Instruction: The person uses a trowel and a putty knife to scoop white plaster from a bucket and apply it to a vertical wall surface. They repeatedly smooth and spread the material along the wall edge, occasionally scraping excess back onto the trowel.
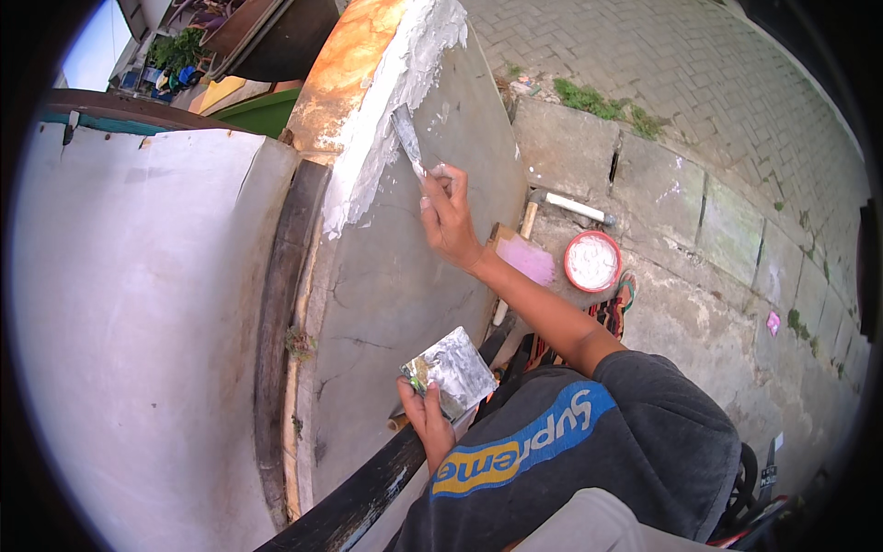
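Observation:
My right hand [448,213] grips a putty knife [406,138], its blade against the grey wall [405,248] at the border of a rough white band of filler [379,124]. That band runs along the wall's upper edge, beside an orange-stained top [345,64]. Lower down, my left hand [426,419] is closed on the edge of a square, filler-smeared plate [452,371], held flat side up. To the right of my right forearm, a red bowl [592,261] of white paste rests on the ground.
A pink-stained board [524,258] lies by the bowl, near a white pipe [575,208]. Below my left hand runs a dark, worn beam [359,497]. On the left stands a white panel [138,304]; concrete slabs [662,184] and paving [681,74] stretch right.

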A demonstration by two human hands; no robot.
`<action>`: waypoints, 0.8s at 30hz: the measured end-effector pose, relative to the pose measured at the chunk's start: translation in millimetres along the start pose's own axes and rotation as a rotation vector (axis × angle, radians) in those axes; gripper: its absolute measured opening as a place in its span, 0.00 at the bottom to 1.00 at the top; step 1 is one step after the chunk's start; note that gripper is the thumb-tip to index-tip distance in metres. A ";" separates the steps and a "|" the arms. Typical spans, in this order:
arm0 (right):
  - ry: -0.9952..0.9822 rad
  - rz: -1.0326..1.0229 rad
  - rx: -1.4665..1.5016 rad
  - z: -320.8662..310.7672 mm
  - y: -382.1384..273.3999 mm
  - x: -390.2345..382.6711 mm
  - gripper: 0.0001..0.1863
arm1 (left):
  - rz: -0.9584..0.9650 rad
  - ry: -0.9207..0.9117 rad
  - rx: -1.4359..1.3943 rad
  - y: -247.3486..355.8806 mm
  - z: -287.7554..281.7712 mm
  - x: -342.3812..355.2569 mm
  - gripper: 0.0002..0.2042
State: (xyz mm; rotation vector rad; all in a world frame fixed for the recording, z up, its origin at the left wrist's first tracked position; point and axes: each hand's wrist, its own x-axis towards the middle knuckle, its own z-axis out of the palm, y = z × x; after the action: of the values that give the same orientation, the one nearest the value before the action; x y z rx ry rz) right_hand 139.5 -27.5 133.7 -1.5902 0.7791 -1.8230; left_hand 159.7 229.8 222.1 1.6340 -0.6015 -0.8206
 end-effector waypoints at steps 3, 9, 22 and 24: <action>0.009 -0.026 0.026 5.7 -15.3 -10.4 0.22 | -0.002 0.008 -0.011 -1.3 -0.8 0.1 0.12; -0.017 -0.038 0.025 6.8 -37.8 -34.1 0.26 | -0.011 0.019 -0.016 -1.6 -1.3 0.2 0.13; -0.019 -0.132 -0.106 -8.6 23.5 -5.1 0.24 | -0.005 -0.036 -0.031 -2.5 -3.8 3.8 0.13; -0.004 -0.096 -0.066 -8.5 17.7 -3.3 0.24 | -0.041 -0.015 -0.038 -0.3 -2.3 2.6 0.13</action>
State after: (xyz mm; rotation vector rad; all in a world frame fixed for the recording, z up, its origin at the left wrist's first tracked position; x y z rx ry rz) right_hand 132.4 -36.2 117.3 -1.6996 0.7810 -1.8785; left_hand 163.0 229.3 221.6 1.6115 -0.5614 -0.8699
